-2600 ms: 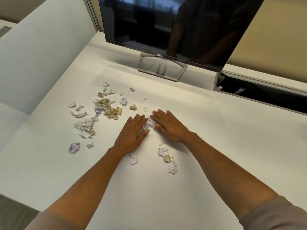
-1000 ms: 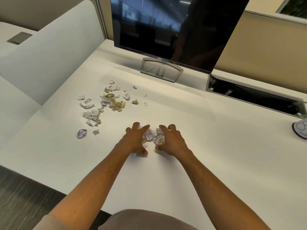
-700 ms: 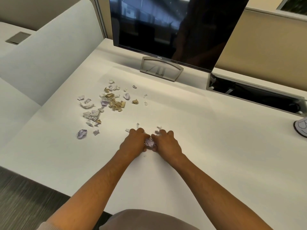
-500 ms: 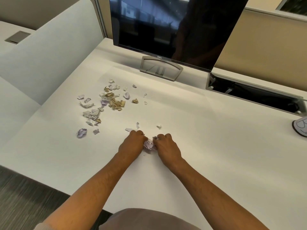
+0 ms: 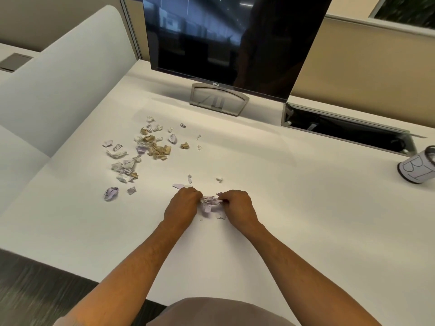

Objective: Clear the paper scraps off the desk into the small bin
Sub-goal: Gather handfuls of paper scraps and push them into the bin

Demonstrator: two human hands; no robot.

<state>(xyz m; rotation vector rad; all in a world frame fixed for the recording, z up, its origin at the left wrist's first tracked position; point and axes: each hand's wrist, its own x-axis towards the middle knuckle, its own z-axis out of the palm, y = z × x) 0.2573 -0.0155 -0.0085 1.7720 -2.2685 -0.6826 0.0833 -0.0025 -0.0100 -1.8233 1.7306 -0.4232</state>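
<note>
My left hand (image 5: 182, 204) and my right hand (image 5: 237, 205) are curled knuckles-up on the white desk (image 5: 306, 220), pinching a small bunch of white and lilac paper scraps (image 5: 211, 204) between them. Bits hang down from the bunch onto the desk. Three loose scraps (image 5: 189, 178) lie just beyond my fingers. A larger scatter of white, lilac and tan scraps (image 5: 146, 147) lies to the far left. The small bin (image 5: 417, 169), a white cylinder with black lettering, stands at the desk's right edge of view.
A dark monitor (image 5: 226, 38) on a grey stand (image 5: 219, 98) sits at the back. An open cable tray (image 5: 346, 128) is recessed at the back right. A white divider panel (image 5: 63, 74) bounds the left side.
My hands raked scraps together toward me, then closed from flat to curled around the bunch. A few scraps were left behind just beyond my fingers. The bin came further into view.
</note>
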